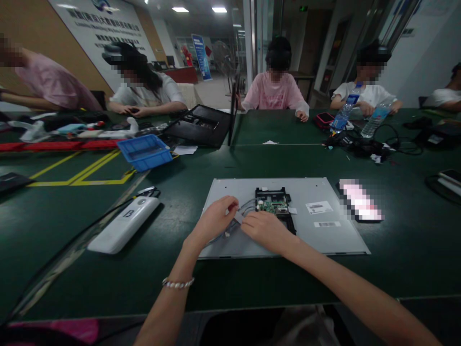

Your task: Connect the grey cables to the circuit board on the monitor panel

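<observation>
A flat silver-grey display panel (230,245) lies on the green table with its back up. On its middle sits a black bracket (292,223) with a green circuit board (268,206). Thin grey cables (248,204) run from the board toward my hands. My left hand (217,217) is closed over the panel's left part, fingers curled and tips pinched; what is in them is hidden. My right hand (266,231) has its fingers pressed together at a small pale strip (238,217) over the cables, between the two hands.
A white power bank (124,226) with a cable lies left; a phone (360,201) lies right of the panel. Farther back are a blue basket (146,153), a black casing (198,126), water bottles (376,120) and tangled black cables (374,144). Several people sit across the table.
</observation>
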Demonstrator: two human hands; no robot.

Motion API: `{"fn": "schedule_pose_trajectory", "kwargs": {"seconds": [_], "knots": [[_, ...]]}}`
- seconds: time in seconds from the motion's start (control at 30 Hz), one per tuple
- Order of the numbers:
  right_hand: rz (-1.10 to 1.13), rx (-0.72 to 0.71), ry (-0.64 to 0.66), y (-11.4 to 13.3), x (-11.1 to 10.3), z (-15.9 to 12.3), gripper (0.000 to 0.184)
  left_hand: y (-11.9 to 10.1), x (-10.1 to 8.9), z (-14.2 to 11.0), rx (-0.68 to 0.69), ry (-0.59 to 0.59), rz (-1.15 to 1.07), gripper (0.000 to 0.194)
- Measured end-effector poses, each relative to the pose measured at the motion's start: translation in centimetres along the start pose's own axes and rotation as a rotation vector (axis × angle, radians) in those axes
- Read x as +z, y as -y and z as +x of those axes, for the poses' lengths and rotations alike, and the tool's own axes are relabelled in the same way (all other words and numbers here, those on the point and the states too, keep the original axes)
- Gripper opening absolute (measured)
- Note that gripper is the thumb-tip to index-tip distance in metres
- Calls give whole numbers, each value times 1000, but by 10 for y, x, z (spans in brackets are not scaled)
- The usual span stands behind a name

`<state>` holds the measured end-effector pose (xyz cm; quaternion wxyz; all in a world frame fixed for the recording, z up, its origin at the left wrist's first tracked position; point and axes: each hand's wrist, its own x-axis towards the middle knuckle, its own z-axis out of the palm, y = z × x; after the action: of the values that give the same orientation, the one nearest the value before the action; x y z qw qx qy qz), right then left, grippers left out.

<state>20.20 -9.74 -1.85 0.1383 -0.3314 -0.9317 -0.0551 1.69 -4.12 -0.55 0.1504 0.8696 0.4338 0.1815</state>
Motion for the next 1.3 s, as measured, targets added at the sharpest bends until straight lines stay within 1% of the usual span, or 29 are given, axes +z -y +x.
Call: {"fn": "schedule_pose_trajectory", "kwargs": {"seconds": [0.1, 0.2, 0.33, 0.57, 0.77, 0.9, 1.0, 1.2, 1.3], "knots": [[74, 14, -19, -1, -2, -3, 16, 0, -2, -1, 1, 24, -9, 15], [141, -1, -33, -6, -3, -8, 20, -1, -3, -1, -1, 32, -18, 16], [110, 15, -39, -9, 4, -8, 19, -1, -3, -1, -16, 33, -22, 16], [55, 76, -68, -7, 15, 1, 13, 0, -1, -1, -18, 17, -7, 17], [61, 56, -40, -6, 18, 1, 13, 6, 6, -2, -12, 69, 31, 10], [86, 37, -30, -1, 19, 1, 17, 10, 11, -2, -36, 81, 11, 13], [120, 27, -24, 4, 18, -1, 20, 13, 12, -2, -38, 87, 1, 12], [204, 47, -21, 13, 12, -10, 42, 17, 12, 0, -19, 107, -2, 9], [236, 61, -7, 14, 10, -13, 45, 19, 12, 0, -26, 104, -18, 11]]}}
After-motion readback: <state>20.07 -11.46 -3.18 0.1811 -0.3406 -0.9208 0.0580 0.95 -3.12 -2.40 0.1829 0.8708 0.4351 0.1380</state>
